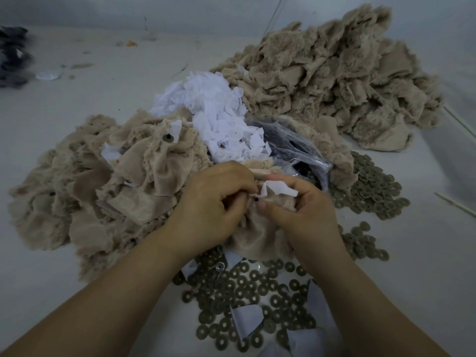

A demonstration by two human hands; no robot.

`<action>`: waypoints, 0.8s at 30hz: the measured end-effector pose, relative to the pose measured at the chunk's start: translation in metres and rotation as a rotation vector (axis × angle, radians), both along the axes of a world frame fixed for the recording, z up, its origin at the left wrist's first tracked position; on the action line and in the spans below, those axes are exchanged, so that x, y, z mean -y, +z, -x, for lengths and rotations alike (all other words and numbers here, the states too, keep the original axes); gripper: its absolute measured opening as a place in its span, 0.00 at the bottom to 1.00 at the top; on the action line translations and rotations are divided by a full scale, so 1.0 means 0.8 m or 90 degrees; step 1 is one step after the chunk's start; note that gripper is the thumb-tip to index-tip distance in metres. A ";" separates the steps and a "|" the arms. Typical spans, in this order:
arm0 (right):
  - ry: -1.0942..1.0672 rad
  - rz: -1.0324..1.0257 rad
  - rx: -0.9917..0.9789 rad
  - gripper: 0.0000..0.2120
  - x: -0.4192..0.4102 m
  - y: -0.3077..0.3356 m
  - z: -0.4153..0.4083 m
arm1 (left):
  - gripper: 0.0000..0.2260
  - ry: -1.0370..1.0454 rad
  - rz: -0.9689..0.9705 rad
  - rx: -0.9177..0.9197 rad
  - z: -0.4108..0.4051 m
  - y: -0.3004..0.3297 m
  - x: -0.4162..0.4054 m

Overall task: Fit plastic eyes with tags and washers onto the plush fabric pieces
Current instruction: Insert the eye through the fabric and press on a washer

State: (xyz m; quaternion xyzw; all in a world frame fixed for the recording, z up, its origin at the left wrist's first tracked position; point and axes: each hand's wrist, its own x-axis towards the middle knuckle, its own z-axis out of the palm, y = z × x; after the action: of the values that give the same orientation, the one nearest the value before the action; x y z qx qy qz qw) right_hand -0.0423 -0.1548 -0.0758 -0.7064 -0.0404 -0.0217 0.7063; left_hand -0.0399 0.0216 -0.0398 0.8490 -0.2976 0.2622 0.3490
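Both hands hold one beige plush piece at the middle of the view. My left hand pinches its left side. My right hand grips its right side, with a white tag lying over the fabric between the fingers. A small dark eye post pokes out of the fabric between the two thumbs. Grey-green washers lie scattered below the hands, and more washers lie to the right. A clear bag of dark eyes sits just behind my hands.
A heap of plush pieces with fitted washers and tags lies at the left. A larger beige plush pile fills the back right. White tags are heaped between them. Thin sticks lie at the right edge. Dark fabric sits far left.
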 end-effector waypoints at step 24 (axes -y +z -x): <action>-0.067 0.113 0.057 0.20 -0.001 0.007 0.004 | 0.06 0.021 -0.040 0.008 -0.016 -0.002 0.011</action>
State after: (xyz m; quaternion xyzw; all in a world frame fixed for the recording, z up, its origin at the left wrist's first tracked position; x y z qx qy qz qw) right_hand -0.0452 -0.1538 -0.0700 -0.7655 -0.0368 -0.0868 0.6366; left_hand -0.0268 0.0130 -0.0411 0.8627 -0.2935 0.2638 0.3162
